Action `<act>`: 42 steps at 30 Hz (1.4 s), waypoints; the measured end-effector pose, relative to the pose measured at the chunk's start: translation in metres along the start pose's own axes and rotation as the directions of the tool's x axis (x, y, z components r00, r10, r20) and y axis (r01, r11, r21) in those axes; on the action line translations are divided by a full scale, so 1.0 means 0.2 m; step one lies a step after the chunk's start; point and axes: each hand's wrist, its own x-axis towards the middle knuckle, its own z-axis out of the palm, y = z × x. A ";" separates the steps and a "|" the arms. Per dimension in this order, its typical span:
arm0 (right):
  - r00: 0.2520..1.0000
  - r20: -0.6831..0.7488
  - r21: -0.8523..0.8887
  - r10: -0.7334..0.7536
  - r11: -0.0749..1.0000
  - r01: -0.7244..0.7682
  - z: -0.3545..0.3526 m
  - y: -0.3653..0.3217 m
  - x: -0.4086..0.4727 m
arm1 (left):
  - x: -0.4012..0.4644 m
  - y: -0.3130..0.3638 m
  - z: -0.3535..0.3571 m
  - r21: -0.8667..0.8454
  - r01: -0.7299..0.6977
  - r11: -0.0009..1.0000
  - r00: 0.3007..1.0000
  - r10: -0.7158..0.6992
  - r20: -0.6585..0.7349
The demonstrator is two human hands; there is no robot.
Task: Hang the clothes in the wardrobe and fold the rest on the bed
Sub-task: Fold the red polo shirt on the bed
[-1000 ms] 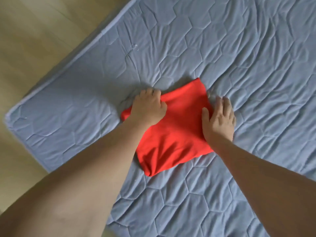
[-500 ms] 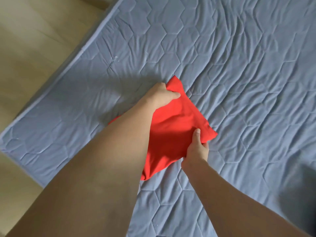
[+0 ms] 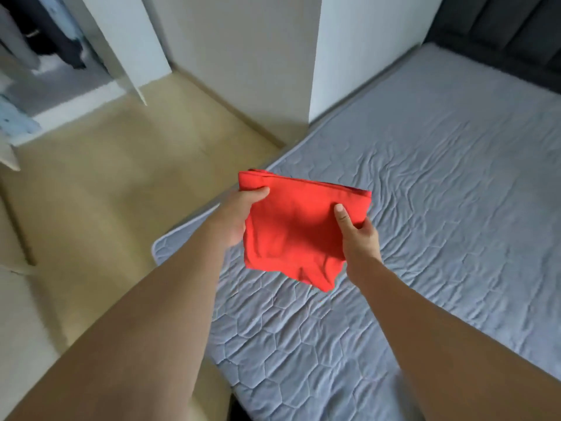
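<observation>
Red folded cloth (image 3: 299,232) held clear above bed (image 3: 425,208), left hand (image 3: 239,217) and right hand (image 3: 358,235) pinching opposite edges, likely keeping folds together.

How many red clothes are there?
1: the red cloth, folded, held above the bed's corner by the left hand and right hand. Wardrobe clothes look dark and blue.

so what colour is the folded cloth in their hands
Bright red-orange, plain with no pattern: the folded cloth shows clearly in the head view, the only view given.
</observation>
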 end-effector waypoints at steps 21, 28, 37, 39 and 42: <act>0.816 0.339 0.157 -0.469 0.883 0.442 1.89 -1.89 -1.08 | -1.49 2.04 -1.51 -0.143 -0.503 0.852 0.821 0.420 -0.386; 0.743 0.471 0.216 -0.474 0.879 0.424 2.67 -2.13 -0.99 | -1.25 2.49 -2.15 -0.036 -0.532 0.846 0.728 0.435 -0.530; 0.659 0.579 0.264 -0.480 0.875 0.406 3.69 -2.46 -0.76 | -0.89 3.08 -2.85 0.014 -0.576 0.818 0.616 0.444 -0.651; 0.641 0.596 0.264 -0.484 0.872 0.413 3.97 -2.54 -0.72 | -0.79 3.24 -3.06 0.053 -0.599 0.799 0.578 0.478 -0.661; 0.618 0.607 0.285 -0.499 0.863 0.417 4.35 -2.63 -0.65 | -0.62 3.42 -3.37 0.109 -0.638 0.763 0.535 0.540 -0.649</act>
